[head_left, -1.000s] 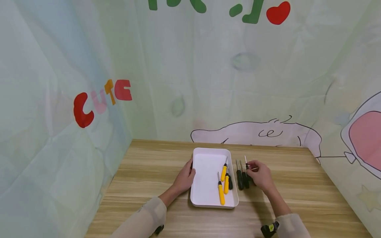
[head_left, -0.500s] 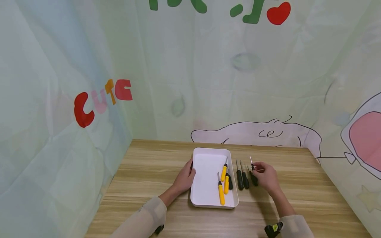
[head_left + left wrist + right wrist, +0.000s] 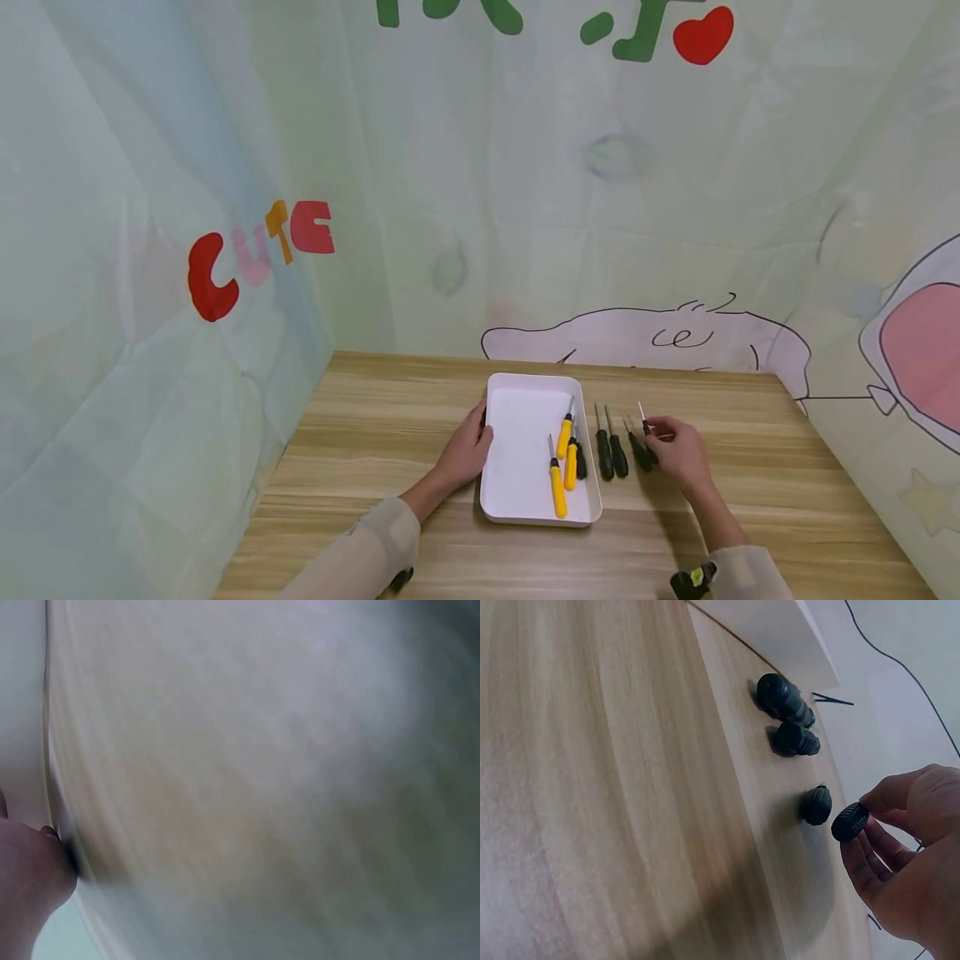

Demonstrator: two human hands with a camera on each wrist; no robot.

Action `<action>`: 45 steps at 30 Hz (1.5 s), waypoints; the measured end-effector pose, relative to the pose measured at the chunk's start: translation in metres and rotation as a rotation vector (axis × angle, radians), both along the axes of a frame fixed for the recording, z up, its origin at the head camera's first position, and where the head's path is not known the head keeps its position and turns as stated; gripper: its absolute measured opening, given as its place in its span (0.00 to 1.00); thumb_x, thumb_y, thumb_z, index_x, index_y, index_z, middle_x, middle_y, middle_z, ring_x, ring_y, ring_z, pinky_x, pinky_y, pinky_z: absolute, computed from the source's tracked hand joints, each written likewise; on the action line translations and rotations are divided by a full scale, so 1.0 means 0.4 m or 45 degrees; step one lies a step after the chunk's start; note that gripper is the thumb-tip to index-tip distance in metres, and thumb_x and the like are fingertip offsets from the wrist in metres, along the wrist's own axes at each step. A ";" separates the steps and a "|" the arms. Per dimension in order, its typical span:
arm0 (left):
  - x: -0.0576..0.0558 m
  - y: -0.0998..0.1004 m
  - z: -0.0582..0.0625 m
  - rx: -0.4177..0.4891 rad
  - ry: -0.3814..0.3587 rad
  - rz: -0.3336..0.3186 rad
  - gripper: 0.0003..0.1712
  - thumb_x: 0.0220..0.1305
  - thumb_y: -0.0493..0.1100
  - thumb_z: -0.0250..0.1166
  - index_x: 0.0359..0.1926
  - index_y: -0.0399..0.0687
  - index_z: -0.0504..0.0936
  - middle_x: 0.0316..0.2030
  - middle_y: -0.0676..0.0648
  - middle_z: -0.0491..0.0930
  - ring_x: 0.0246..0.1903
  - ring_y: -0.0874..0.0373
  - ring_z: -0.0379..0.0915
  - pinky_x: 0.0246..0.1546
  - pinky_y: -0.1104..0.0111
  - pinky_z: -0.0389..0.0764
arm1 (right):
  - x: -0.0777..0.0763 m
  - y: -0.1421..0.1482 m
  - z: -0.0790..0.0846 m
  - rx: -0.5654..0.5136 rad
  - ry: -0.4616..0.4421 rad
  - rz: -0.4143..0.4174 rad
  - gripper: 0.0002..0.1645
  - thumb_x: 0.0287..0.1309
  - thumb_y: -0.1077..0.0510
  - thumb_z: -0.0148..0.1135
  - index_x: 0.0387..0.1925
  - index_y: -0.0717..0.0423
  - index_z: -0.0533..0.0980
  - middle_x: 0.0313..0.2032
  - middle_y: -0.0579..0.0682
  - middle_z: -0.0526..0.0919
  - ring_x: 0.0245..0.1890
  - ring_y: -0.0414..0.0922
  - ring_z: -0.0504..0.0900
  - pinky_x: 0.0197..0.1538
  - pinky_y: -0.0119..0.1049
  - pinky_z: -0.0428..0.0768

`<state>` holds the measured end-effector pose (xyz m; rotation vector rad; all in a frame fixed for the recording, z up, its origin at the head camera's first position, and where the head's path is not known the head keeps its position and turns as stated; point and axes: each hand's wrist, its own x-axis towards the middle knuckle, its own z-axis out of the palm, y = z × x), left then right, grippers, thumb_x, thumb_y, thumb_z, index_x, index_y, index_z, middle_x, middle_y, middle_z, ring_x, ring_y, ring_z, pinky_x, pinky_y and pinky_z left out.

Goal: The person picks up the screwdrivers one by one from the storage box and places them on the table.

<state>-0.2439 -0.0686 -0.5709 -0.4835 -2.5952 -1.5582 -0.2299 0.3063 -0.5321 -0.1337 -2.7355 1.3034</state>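
My left hand [image 3: 465, 450] grips the left side of a white tray [image 3: 513, 475], its thumb over the rim. In the left wrist view, part of that hand [image 3: 34, 874] shows at the tray's edge. Inside the tray lie yellow-handled screwdrivers [image 3: 558, 490] and one with a black handle [image 3: 581, 461]. My right hand [image 3: 681, 454] pinches a black-handled screwdriver [image 3: 851, 821] between thumb and fingers, its thin shaft pointing away from me. Just left of it, three other black-handled screwdrivers lie on the table: one [image 3: 641, 452] close to the hand, two [image 3: 604, 454] by the tray.
The wooden table [image 3: 360, 417] reaches back to a printed cloth backdrop [image 3: 420, 250], which also hangs along both sides. A strapped-on wrist device [image 3: 692, 581] sits at the right sleeve.
My right hand has moved right with the pinched screwdriver, away from the tray. Another black-handled screwdriver now shows to its left. The left hand and tray have stayed put.
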 end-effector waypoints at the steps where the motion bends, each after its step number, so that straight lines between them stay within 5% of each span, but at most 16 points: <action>1: 0.000 0.000 0.000 0.002 -0.001 -0.001 0.32 0.82 0.33 0.47 0.80 0.25 0.53 0.77 0.27 0.59 0.77 0.37 0.57 0.76 0.46 0.61 | 0.000 0.002 -0.002 0.001 0.000 0.000 0.18 0.67 0.70 0.64 0.56 0.74 0.80 0.45 0.66 0.85 0.49 0.62 0.84 0.39 0.29 0.81; 45: 0.000 0.002 -0.003 0.001 0.000 0.006 0.32 0.81 0.32 0.46 0.80 0.25 0.53 0.78 0.27 0.57 0.78 0.36 0.53 0.77 0.46 0.58 | 0.002 0.019 -0.034 0.192 0.000 -0.009 0.19 0.66 0.65 0.63 0.53 0.75 0.81 0.43 0.66 0.87 0.44 0.60 0.86 0.41 0.41 0.84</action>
